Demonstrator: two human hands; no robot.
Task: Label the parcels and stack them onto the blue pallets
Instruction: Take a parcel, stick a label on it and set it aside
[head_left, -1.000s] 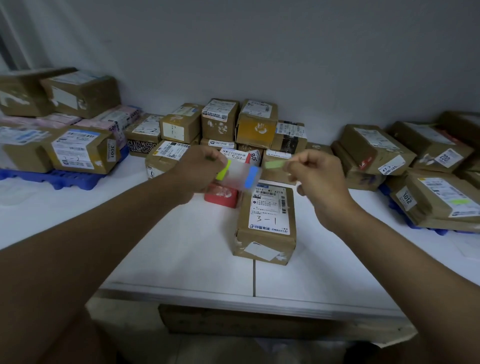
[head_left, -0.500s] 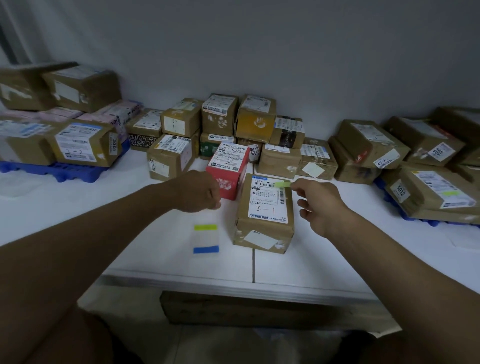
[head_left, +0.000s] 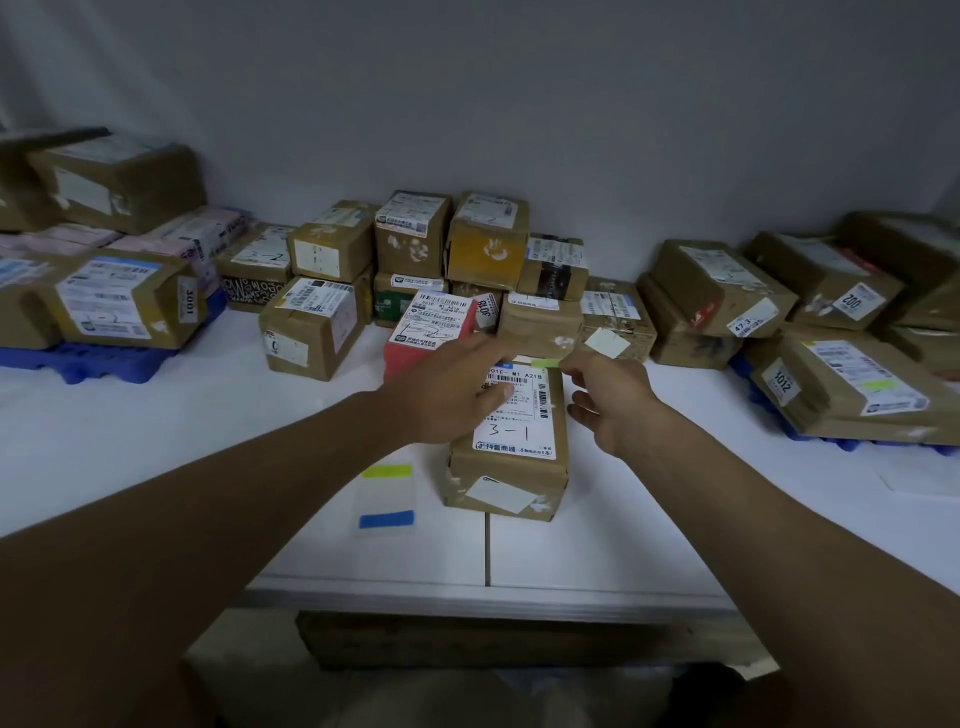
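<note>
A brown parcel (head_left: 511, 467) marked "3-1" on its white shipping label lies on the white table in front of me. My left hand (head_left: 447, 389) rests on the parcel's far left top, fingers stretched over the label. My right hand (head_left: 608, 400) pinches a small green sticker (head_left: 543, 362) at the parcel's far top edge. A clear sticker sheet (head_left: 387, 493) with a green and a blue strip lies flat on the table just left of the parcel.
A red parcel (head_left: 415, 353) stands right behind the marked one, with several brown parcels heaped against the wall. Stacked parcels sit on a blue pallet (head_left: 104, 361) at the left and another blue pallet (head_left: 852, 442) at the right. The table's front edge is near me.
My left hand let go of the sticker sheet, which now lies on the table, and moved onto the parcel. My right hand carried the green sticker down to the parcel's far edge.
</note>
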